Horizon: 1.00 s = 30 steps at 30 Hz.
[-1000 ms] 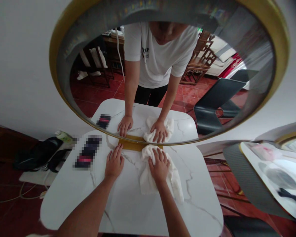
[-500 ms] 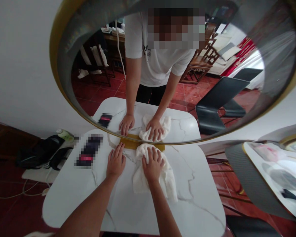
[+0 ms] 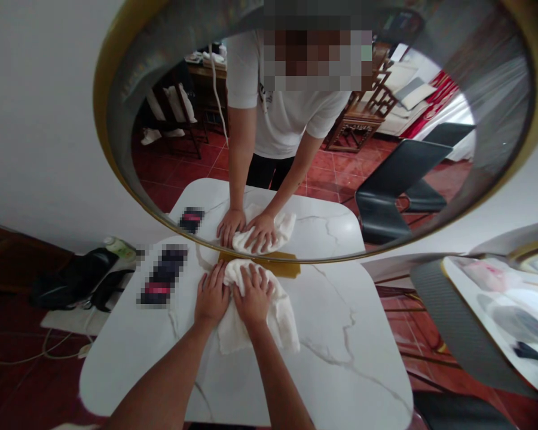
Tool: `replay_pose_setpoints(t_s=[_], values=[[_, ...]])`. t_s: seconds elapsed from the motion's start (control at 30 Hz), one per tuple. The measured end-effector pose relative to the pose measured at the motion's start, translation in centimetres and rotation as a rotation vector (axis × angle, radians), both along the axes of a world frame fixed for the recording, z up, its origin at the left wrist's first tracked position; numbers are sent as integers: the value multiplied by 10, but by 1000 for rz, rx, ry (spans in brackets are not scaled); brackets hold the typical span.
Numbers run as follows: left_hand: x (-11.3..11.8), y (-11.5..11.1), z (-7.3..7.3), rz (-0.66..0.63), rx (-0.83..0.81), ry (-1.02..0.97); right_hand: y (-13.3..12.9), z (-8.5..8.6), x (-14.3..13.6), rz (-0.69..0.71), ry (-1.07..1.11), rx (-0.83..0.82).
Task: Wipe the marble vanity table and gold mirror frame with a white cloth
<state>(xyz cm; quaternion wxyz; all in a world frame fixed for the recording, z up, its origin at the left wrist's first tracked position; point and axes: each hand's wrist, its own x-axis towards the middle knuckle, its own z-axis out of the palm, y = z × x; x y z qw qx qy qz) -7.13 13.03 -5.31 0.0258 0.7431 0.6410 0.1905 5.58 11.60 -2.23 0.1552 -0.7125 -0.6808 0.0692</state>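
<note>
A crumpled white cloth (image 3: pixel 281 319) lies on the white marble-patterned table (image 3: pixel 341 382), just in front of the mirror. My right hand (image 3: pixel 253 301) presses down on its upper part, fingers curled over the fabric. Right beside it, my left hand (image 3: pixel 212 297) rests palm down on the tabletop with its fingers stretched forward, close to the cloth's left edge. Both hands and the cloth also appear as reflections in the mirror.
A large round gold-rimmed mirror (image 3: pixel 99 113) stands over the table's far edge, on a gold base (image 3: pixel 287 267). A blurred-out phone-like dark object (image 3: pixel 164 275) lies at the table's left. Black bags (image 3: pixel 72 278) and cables sit beyond that side; a black chair seat (image 3: pixel 461 412) is at lower right.
My right hand has slid left with the cloth, from apart to right beside my left hand. My left hand stays nearly in place.
</note>
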Motion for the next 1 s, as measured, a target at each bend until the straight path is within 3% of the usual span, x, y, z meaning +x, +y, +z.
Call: replay_pose_setpoints(t_s=[0.13,0.37,0.47,0.63,1.0], values=[[1,0,3,2,2,-3,-6,-2,26,-79,-42,-1],[2,1,3,5,24,-3,-20,-3,99,-274,-123,-1],[3,1,3,15,24,-9,-22,-4,111,-326,-142,8],[3,1,2,15,22,0,-18,-4,95,-302,-145,7],[3,1,3,1,9,4,-4,-3,26,-144,-42,-35]])
